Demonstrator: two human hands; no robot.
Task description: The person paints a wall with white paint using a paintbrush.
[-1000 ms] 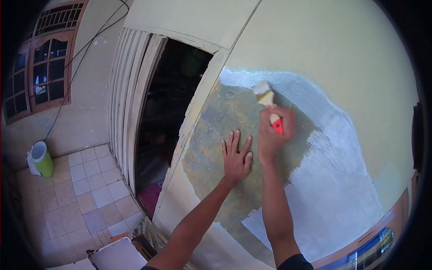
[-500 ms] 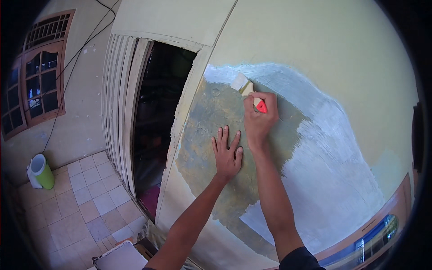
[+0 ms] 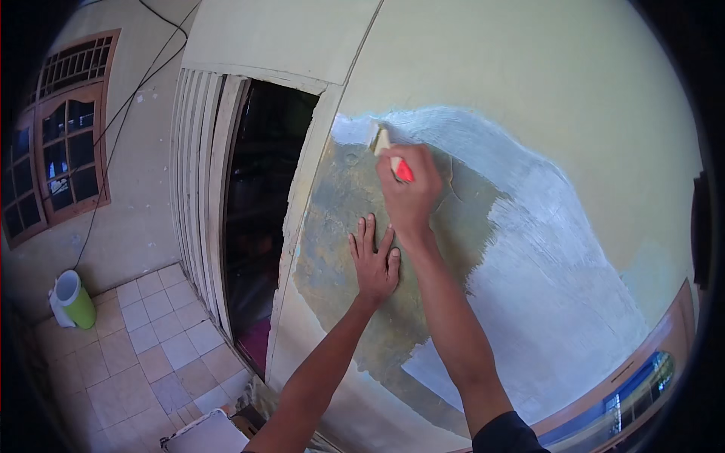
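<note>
Right hand (image 3: 413, 185) is holding a paintbrush (image 3: 384, 142), its fingers wrapping the pale, red-ended handle, while the left hand (image 3: 375, 270) is resting flat, fingers spreading wide, on a bare grey-brown patch (image 3: 332, 200) of the wall (image 3: 483, 60). The bristles (slightly blurred) are pointing upward and appearing to meet the white coat (image 3: 536, 309) at the patch's upper-left margin, near the dark doorway (image 3: 264, 174). As for progress, the white coat is already forming an arched band along the top and covering a broad field at right; the patch's middle and left are remaining bare, ragged brush marks bordering them on the right. Farther left, a green container (image 3: 80, 311) is standing on the tiled floor (image 3: 113, 351).
</note>
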